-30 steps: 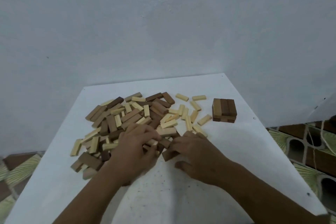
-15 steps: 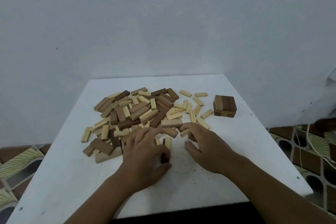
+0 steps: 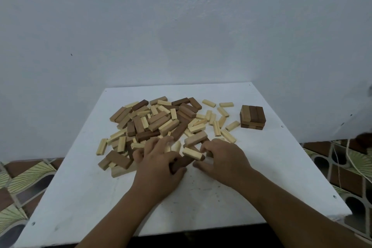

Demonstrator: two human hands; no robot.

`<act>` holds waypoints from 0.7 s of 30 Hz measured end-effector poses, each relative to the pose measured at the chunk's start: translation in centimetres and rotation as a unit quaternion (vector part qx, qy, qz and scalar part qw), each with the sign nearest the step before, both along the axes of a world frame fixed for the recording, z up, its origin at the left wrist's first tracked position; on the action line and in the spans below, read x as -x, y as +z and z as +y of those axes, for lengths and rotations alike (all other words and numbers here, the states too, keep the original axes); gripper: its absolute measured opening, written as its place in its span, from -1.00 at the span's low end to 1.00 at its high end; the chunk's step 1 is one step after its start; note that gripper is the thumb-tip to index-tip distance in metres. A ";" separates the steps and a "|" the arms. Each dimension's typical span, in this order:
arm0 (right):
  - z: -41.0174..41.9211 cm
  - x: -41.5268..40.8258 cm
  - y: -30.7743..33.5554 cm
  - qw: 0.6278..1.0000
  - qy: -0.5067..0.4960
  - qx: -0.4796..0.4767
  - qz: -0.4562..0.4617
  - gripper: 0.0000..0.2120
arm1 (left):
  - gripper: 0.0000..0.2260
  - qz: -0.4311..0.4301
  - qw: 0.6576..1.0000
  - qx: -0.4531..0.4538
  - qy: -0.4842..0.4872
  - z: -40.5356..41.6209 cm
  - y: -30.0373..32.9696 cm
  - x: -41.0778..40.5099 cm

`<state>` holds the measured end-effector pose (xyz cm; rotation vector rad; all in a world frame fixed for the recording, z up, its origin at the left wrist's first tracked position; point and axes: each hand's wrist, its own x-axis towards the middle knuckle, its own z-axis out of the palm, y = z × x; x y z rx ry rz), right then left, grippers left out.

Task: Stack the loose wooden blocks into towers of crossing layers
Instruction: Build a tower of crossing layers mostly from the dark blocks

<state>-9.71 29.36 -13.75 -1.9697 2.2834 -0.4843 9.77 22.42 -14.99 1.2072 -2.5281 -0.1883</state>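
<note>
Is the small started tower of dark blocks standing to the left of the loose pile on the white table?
No, the started tower stands to the right of the loose pile, near the right edge of the white table.

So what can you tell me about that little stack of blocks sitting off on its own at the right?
The little stack is a squat, square-topped pile of dark and mid-brown wooden blocks. Its top layer shows blocks lying side by side, pointing away from the viewer; the blocks beneath seem to run crosswise. It looks two or three layers high. It stands flat on the white table, near the far right corner, apart from the loose pile. Neither hand touches it.
</note>
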 end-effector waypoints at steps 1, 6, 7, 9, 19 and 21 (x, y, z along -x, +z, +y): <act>-0.2 -0.1 0.1 1.000 -0.004 -0.002 0.006 -0.66 | -0.75 0.008 1.000 -0.005 0.005 -0.1 0.1 0.1; -1.1 -0.5 0.6 0.998 -0.038 0.022 -0.044 -0.65 | -0.80 0.140 0.982 -0.106 0.072 -0.8 1.0 0.2; -1.2 -0.5 1.0 0.997 -0.039 0.035 -0.062 -0.65 | -0.80 0.167 0.978 -0.101 0.076 -1.0 1.0 0.1; -1.3 -0.3 1.9 0.993 -0.043 0.062 -0.090 -0.57 | -0.80 0.207 0.971 -0.090 0.080 -1.2 0.8 -0.1; 2.0 4.0 2.7 0.971 -0.064 0.193 -0.127 -0.52 | -0.90 0.204 0.972 -0.101 0.055 0.3 2.3 2.6; 3.7 5.2 2.1 0.963 -0.069 0.234 -0.113 -0.60 | -0.94 0.199 0.972 -0.118 0.028 0.9 2.4 3.9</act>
